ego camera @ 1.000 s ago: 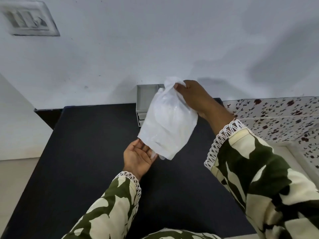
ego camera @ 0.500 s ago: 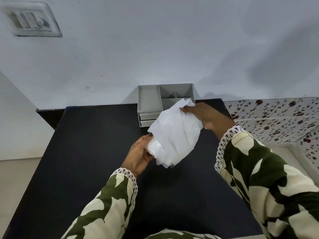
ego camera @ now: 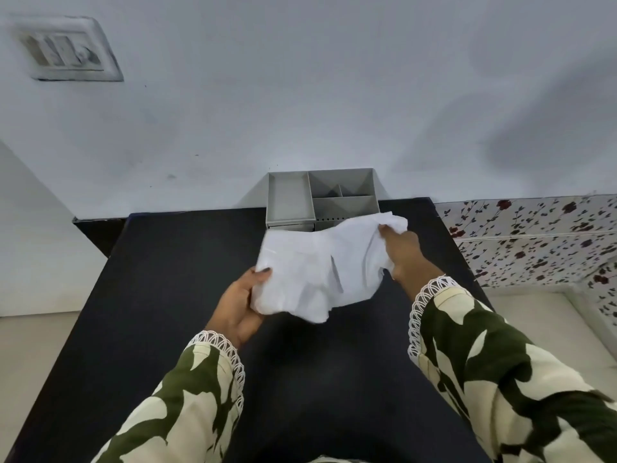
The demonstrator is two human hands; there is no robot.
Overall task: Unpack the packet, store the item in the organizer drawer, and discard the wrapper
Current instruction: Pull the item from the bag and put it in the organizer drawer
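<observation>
A white plastic packet (ego camera: 317, 269) is stretched sideways between both hands, just above the black table (ego camera: 160, 295). My left hand (ego camera: 238, 304) grips its lower left corner. My right hand (ego camera: 402, 250) pinches its upper right end. What is inside the packet cannot be seen. Behind it, against the wall, stands the grey organizer (ego camera: 288, 203) with open top compartments; the packet hides most of its drawer fronts.
A white wall with a switch plate (ego camera: 68, 51) rises behind the table. A flower-patterned surface (ego camera: 534, 235) lies to the right of the table. The floor shows at the left.
The packet has come down from upright in front of the organizer to a sideways spread. My right hand dropped and moved right; my left hand closed on the packet's lower corner.
</observation>
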